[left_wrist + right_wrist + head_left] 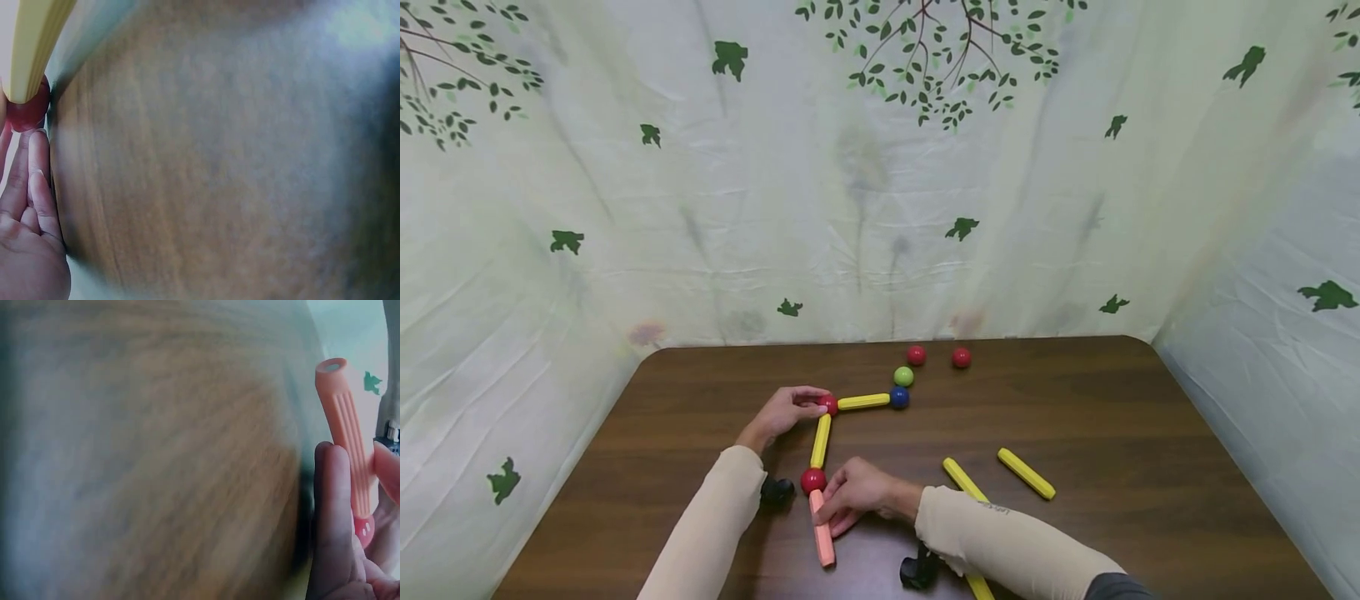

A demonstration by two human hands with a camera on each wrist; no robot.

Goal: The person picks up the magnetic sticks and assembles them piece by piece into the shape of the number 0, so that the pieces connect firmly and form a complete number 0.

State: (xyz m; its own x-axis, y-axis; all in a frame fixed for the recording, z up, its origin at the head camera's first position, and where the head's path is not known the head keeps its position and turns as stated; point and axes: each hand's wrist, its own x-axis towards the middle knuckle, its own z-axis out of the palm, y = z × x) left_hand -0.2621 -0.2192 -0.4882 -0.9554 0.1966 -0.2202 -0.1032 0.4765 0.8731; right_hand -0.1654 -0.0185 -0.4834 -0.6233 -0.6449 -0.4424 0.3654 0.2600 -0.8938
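My left hand (pixel 787 414) pinches a red ball (pixel 828 405) where two yellow rods meet. One yellow rod (pixel 863 402) runs right from it to a blue ball (pixel 899 397). The other yellow rod (pixel 821 442) comes down toward me to a second red ball (pixel 813 481). Between the thumb and fingers of my right hand (pixel 859 495) is a pink rod (pixel 823 542), its far end against that second red ball. In the right wrist view the pink rod (pixel 350 437) shows a round hole in its free end.
A green ball (pixel 903 377) sits just behind the blue one, with two loose red balls (pixel 916 356) farther back. To the right lie a loose yellow rod (pixel 1026 474) and another yellow rod (pixel 964 479) partly under my right sleeve. A cloth backdrop (pixel 880 208) surrounds the brown table (pixel 1112 417).
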